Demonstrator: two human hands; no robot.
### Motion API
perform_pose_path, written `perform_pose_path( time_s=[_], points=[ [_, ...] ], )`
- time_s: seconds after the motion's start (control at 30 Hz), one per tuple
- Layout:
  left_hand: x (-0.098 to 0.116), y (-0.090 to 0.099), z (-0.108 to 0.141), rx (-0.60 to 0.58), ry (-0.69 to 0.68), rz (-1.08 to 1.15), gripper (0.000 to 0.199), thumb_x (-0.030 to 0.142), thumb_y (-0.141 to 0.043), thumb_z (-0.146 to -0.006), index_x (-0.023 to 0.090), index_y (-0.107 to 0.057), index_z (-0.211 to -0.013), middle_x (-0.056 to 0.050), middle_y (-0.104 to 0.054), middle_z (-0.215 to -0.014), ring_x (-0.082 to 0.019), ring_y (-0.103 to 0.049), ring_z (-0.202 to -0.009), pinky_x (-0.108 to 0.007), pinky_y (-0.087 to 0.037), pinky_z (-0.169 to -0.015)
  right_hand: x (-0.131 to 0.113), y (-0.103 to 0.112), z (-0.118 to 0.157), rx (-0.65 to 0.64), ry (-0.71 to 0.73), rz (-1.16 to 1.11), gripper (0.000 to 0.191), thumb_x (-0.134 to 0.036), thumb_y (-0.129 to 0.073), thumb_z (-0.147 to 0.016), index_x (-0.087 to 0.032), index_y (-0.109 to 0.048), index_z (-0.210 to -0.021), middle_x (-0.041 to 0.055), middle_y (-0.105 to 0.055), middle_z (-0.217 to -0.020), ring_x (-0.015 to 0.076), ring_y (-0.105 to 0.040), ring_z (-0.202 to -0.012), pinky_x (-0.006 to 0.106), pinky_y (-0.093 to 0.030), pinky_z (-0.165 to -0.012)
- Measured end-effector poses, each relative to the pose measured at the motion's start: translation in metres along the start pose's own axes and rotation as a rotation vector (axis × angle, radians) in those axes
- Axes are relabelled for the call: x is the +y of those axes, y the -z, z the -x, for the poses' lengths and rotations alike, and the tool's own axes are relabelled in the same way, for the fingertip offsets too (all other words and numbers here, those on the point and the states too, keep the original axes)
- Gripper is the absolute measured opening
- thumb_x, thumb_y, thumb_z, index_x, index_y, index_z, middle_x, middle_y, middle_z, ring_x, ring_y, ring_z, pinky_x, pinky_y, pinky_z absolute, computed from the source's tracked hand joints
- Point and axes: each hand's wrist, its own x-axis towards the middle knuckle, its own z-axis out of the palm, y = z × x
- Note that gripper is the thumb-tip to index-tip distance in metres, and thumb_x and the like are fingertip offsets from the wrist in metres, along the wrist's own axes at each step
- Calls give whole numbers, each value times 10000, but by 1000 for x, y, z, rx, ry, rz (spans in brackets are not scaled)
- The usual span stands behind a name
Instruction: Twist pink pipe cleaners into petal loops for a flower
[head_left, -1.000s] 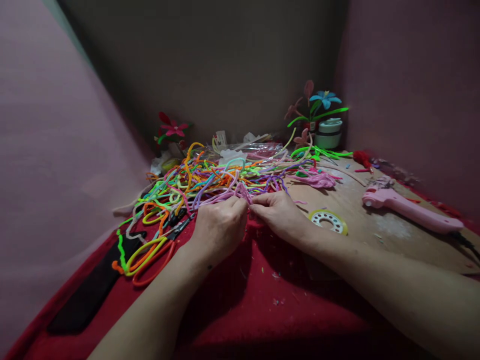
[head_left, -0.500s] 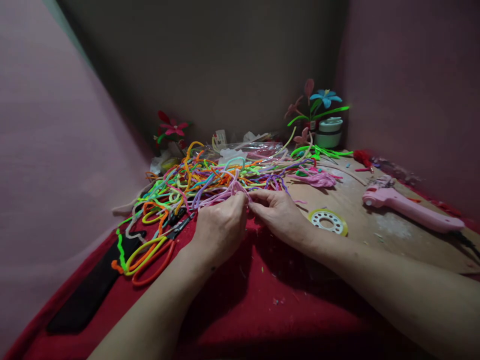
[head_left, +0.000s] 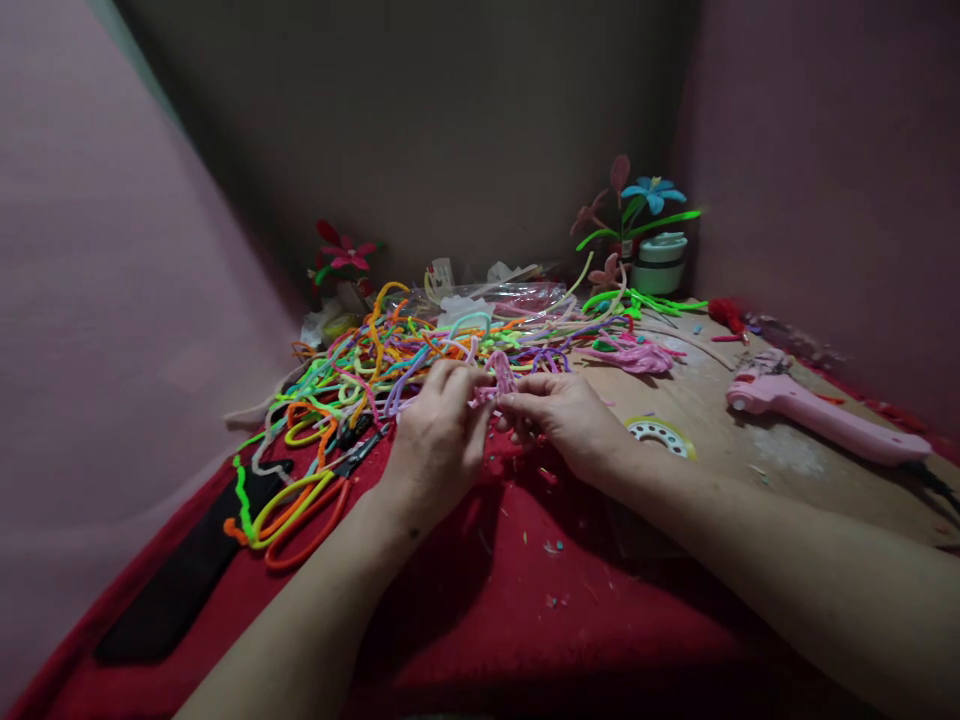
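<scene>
Pink pipe cleaners (head_left: 501, 370), bent into a looped bunch, stand up between my two hands. My left hand (head_left: 442, 425) has its fingers closed around the bunch's left side. From the right, my right hand (head_left: 559, 412) pinches the same pink bunch between thumb and forefinger. The lower ends of the bunch are hidden behind my fingers. Just beyond the hands lies a tangled heap of coloured pipe cleaners (head_left: 420, 340). Scissors (head_left: 330, 500) with orange and yellow handles rest to the left of my left hand.
A tape roll (head_left: 660, 437) lies right of my right hand on a brown board (head_left: 720, 490). A pink glue gun (head_left: 825, 410) is farther right. A black flat case (head_left: 172, 590) lies at left on the red cloth (head_left: 570, 640). Pipe-cleaner flowers (head_left: 652, 195) stand at the back.
My left hand has turned and shifted slightly left, its fingers reaching over the pink bunch. More of the bunch's loops show between the hands, and my right hand has shifted slightly right.
</scene>
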Motion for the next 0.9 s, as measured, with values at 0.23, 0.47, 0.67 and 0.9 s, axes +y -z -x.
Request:
perform_pose_path(
  time_s=[0.23, 0.47, 0.67, 0.9],
  points=[
    [-15, 7, -10, -264, 804, 952, 258, 325, -664, -711, 130, -548, -832, 35, -516, -555, -43, -409, -365, -161, -295, -324, -1, 4, -3, -34, -64, -150, 96, -213, -609, -705, -123, -604, -671, 27, -617, -592, 63, -464, -416, 207, -334, -419],
    [-10, 5, -10, -244, 946, 1225, 199, 243, -719, -649, 123, -570, -704, 43, -523, -505, -17, -410, -364, -130, -272, -346, 3, 2, -2, -110, -61, -148, 82, -199, -590, -699, -124, -609, -725, 16, -598, -555, 75, -463, -412, 213, -350, -422],
    [-5, 6, -9, -338, 946, 1259, 231, 264, -713, -647, 131, -524, -642, 4, -601, -548, -21, -395, -325, -137, -235, -318, 2, 1, 0, -135, -35, -133, 82, -195, -579, -686, -130, -590, -637, 11, -590, -572, 81, -460, -429, 227, -336, -428],
    [3, -1, -4, -125, 733, 958, 242, 227, -733, -623, 130, -515, -583, 49, -520, -485, -35, -415, -412, -155, -304, -402, 3, 0, 1, -109, 55, -69, 137, -208, -588, -691, -129, -605, -581, -6, -563, -545, 83, -472, -511, 234, -332, -521]
  ],
)
